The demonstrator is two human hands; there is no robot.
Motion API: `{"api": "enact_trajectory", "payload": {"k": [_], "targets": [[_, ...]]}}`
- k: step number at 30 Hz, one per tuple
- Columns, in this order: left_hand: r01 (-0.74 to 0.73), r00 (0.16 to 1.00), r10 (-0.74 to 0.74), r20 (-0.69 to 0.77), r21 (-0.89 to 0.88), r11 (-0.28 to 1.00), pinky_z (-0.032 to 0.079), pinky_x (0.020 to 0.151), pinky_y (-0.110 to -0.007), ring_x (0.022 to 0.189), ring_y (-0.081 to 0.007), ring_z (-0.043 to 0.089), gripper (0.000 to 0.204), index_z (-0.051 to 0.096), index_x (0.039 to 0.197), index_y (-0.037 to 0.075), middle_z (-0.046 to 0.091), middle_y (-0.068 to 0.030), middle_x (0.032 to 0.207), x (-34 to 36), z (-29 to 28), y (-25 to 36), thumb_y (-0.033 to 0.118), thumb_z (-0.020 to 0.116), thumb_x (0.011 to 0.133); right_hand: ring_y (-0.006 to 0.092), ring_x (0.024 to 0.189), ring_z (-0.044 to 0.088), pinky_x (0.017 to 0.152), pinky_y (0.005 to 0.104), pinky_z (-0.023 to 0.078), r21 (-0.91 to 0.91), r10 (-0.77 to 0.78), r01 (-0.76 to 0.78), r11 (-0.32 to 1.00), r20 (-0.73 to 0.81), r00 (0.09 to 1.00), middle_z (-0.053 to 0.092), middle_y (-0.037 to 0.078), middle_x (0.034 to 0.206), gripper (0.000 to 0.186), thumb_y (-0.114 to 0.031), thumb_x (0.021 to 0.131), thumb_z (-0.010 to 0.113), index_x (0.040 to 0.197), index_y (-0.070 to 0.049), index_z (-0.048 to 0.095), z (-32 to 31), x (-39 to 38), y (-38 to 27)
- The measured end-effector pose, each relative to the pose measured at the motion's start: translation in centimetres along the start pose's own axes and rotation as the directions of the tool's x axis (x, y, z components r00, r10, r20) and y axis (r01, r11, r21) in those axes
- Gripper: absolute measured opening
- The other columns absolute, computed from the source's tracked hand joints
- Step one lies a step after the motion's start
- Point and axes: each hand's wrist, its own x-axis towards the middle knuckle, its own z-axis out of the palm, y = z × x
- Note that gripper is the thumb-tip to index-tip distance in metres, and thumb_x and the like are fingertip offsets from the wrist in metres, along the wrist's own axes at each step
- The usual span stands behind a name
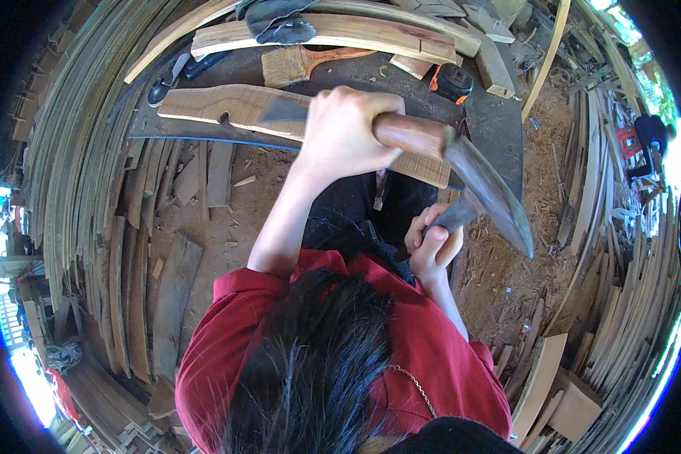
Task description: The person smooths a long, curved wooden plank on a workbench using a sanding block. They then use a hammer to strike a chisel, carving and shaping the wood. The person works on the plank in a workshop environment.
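My left hand [340, 129] is wrapped round the brown wooden handle [412, 135] of a bladed tool. Its broad grey blade [281, 111] sticks out left of my fist, above a shaped wooden board [242, 110] with a small notch. The fingers of my right hand [430, 246] are closed on a hammer-like tool [488, 181] with a long, curved, tapering head, smeared by motion. That head overlaps the end of the wooden handle in view; whether they touch I cannot tell. My left hand covers part of the board.
On the dark bench [499, 151] lie a wide paintbrush [286, 66], an orange-and-black tape measure [452, 82] and a dark-handled tool [168, 82]. Behind them, a dark cloth [280, 23] drapes over curved timbers [356, 32]. Long strips of wood [76, 151] are stacked at left.
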Motion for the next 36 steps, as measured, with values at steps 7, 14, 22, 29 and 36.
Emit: {"api": "enact_trajectory", "payload": {"k": [7,14,22,29,36], "targets": [[0.023,1.0,-0.023,-0.008,0.013,1.0,0.049,0.055,-0.038,0.059,-0.0292,0.062,0.013,0.062,0.069,0.015,0.059,-0.007,0.057,-0.3,-0.8,-1.1,0.022,0.068,0.06,0.0081,0.035,0.033,0.032,0.0214,0.028,0.225,-0.249,0.294,0.929,-0.208,0.946,0.034,0.001,0.052,0.051,-0.058,0.088,0.048,0.093,-0.008,0.036,1.0,1.0,-1.3],[0.022,0.998,-0.02,-0.066,0.022,1.0,0.045,0.052,-0.034,0.055,-0.0291,0.059,0.014,0.059,0.066,0.009,0.056,-0.0082,0.056,-0.3,-0.9,-2.4,0.013,0.069,0.058,0.0061,0.04,0.036,0.033,0.0206,0.027,-0.109,0.058,-0.057,0.992,0.006,0.998,0.036,-0.001,0.056,0.051,-0.056,0.087,0.053,0.093,-0.007,0.042,0.5,0.6,0.4],[0.033,0.999,-0.032,-0.009,0.017,0.999,0.049,0.055,-0.037,0.059,-0.0287,0.062,0.013,0.062,0.068,0.013,0.059,-0.0073,0.057,-0.4,-2.2,-2.6,0.019,0.069,0.06,0.0094,0.04,0.035,0.036,0.0228,0.028,0.353,-0.326,0.342,0.871,-0.106,0.939,0.035,0.002,0.052,0.035,-0.038,0.094,0.048,0.1,-0.006,0.035,2.3,1.5,0.2],[0.035,0.996,-0.028,-0.085,0.087,0.996,0.048,0.055,-0.036,0.058,-0.0279,0.062,0.013,0.063,0.068,0.012,0.059,-0.0073,0.058,-0.6,-2.2,-4.3,0.017,0.07,0.059,0.0058,0.041,0.034,0.034,0.0202,0.026,-0.094,-0.014,0.018,0.995,0.038,0.999,0.036,-0.001,0.057,0.045,-0.05,0.091,0.052,0.093,-0.006,0.042,1.0,0.5,0.9],[0.063,0.997,-0.06,-0.05,0.076,0.995,0.05,0.057,-0.037,0.06,-0.0289,0.063,0.015,0.064,0.071,0.015,0.061,-0.0076,0.06,-0.5,-2.7,-4.3,0.024,0.07,0.06,0.0088,0.04,0.035,0.036,0.0228,0.029,0.282,-0.151,0.168,0.945,-0.082,0.985,0.038,0.003,0.055,0.034,-0.039,0.092,0.05,0.092,-0.008,0.036,3.6,1.2,0.1]]}}
